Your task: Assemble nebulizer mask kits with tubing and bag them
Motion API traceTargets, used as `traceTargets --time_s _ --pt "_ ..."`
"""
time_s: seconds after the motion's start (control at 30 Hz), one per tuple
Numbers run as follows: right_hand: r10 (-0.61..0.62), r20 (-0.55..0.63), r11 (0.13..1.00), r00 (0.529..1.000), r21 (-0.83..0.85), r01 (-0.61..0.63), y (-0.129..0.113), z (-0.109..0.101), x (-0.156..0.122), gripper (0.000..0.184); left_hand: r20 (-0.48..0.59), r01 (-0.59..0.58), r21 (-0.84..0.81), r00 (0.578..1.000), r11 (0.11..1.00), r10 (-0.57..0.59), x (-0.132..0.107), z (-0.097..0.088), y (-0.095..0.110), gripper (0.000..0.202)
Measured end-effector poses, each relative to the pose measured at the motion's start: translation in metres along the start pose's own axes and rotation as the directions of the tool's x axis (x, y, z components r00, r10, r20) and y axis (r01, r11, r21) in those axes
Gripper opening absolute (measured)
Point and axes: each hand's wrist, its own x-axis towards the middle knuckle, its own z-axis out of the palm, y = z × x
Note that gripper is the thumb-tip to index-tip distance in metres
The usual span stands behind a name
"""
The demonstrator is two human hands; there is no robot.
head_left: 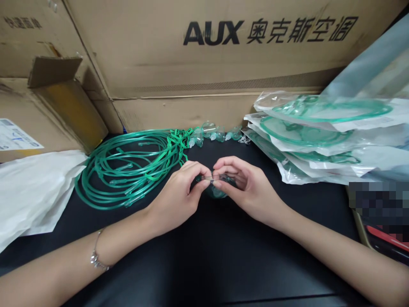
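Note:
In the middle, a clear greenish oxygen mask point(220, 192) is held between my two hands, largely covered by the fingers. My left hand point(180, 196) pinches its edge between thumb and forefinger. From the other side my right hand point(251, 189) pinches the same edge, thumb below and fingers curled above. The fingertips nearly meet at a small dark spot, perhaps a nose strip; its details are too small to tell. Just behind lie several more clear masks point(209, 131) with white connectors. Coiled green oxygen tubing point(96, 187) with green elastic straps point(162, 160) lies left of my left hand.
Packed masks in clear bags point(306, 132) are stacked at the right. White pouches point(35, 192) lie at the left. Cardboard boxes point(207, 76) wall off the back, with a small open carton point(70, 111) on the left. A phone-like object point(383, 241) sits at the right edge.

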Motion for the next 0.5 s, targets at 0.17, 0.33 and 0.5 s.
traceTargets --time_s 0.17,0.33,0.5 --pt "-0.031 0.022 1.000 0.999 0.000 0.031 0.003 -0.002 0.001 0.017 0.027 0.062 -0.041 0.998 0.997 -0.061 -0.001 0.001 0.001 0.010" --pt "-0.114 -0.016 0.990 0.993 -0.082 0.112 0.012 -0.005 0.005 0.026 -0.034 0.169 -0.166 0.984 0.972 -0.177 0.001 0.004 -0.001 0.008" --pt "0.000 0.016 0.994 1.000 0.113 -0.002 0.012 -0.009 0.011 0.027 -0.024 0.304 -0.377 0.941 0.875 -0.338 0.005 0.006 0.000 0.007"
